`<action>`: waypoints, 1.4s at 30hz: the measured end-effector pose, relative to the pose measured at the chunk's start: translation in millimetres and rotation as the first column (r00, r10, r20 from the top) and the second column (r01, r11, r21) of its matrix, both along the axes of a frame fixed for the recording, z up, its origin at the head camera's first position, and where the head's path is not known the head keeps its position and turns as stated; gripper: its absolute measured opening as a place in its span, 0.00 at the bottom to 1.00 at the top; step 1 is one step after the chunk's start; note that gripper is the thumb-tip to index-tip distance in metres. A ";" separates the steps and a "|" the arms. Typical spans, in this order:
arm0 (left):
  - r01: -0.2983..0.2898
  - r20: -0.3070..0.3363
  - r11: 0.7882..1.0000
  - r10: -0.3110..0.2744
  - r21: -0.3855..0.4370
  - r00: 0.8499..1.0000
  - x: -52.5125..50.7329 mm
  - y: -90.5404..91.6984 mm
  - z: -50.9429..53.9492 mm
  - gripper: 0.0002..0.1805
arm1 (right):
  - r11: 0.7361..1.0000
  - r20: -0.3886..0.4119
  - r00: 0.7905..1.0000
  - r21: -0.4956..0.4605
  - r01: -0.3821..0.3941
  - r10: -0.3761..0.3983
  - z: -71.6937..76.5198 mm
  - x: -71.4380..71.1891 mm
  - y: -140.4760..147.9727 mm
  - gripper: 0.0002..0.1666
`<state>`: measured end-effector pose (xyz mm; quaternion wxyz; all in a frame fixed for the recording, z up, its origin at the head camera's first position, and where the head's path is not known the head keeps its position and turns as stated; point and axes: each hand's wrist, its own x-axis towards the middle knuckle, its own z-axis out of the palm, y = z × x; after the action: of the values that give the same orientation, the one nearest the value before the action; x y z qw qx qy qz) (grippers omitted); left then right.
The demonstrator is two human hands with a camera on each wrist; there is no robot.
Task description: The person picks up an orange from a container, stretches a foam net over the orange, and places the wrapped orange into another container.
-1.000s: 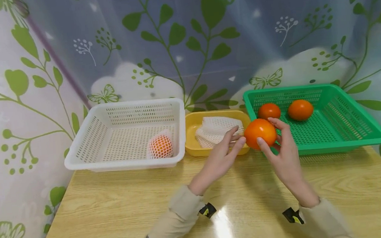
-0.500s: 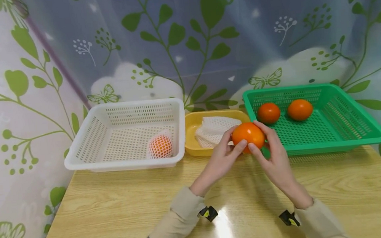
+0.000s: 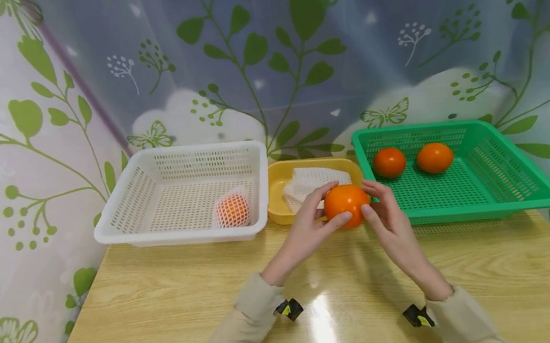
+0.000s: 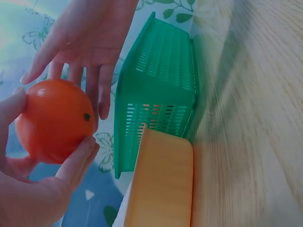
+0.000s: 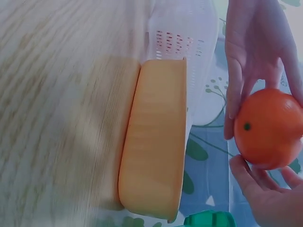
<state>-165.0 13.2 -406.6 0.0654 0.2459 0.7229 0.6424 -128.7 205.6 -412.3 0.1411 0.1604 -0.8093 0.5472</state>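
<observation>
Above the front rim of the yellow tray, my left hand [image 3: 305,230] holds an orange [image 3: 345,204] between thumb and fingers. The orange is smooth, with a small green stem dot that shows in both wrist views. My right hand [image 3: 393,225] is at the fruit's right side, fingers spread and loosely bent, its fingertips close against it; whether they touch is hard to tell. The yellow tray [image 3: 279,215] holds white foam net sleeves [image 3: 316,181]. In the white basket [image 3: 182,237] lies a fruit in a foam net [image 3: 232,210]. Two bare oranges [image 3: 389,162] sit in the green basket [image 3: 487,208].
White basket, yellow tray and green basket stand in a row at the back of the wooden table [image 3: 177,291]. A leaf-patterned curtain [image 3: 296,81] hangs right behind them. Dark straps with small devices are on both wrists.
The orange has come left and slightly toward me, from the green basket's edge to the yellow tray's front. The left hand took hold of it, and the right hand's grip has loosened.
</observation>
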 end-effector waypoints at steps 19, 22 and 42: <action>0.015 -0.073 0.991 -0.025 -0.133 0.997 11.3 -32.8 -19.5 0.37 | 0.986 0.112 0.984 0.067 -0.150 0.142 -18.0 -1.4 -8.4 0.33; 0.006 -0.064 0.987 -0.016 -0.158 0.998 12.4 -37.2 -23.6 0.36 | 0.983 0.146 0.976 0.068 -0.173 0.161 -20.8 -1.4 -10.1 0.33; 0.013 -0.054 0.929 -0.035 -0.370 0.998 23.6 -55.0 -48.9 0.37 | 0.936 0.285 0.923 0.163 -0.313 0.259 -46.3 1.8 -20.2 0.35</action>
<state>-141.4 -41.8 -455.5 0.0967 0.2570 0.8293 0.4866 -126.9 185.4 -458.6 -0.0648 0.2184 -0.8405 0.4916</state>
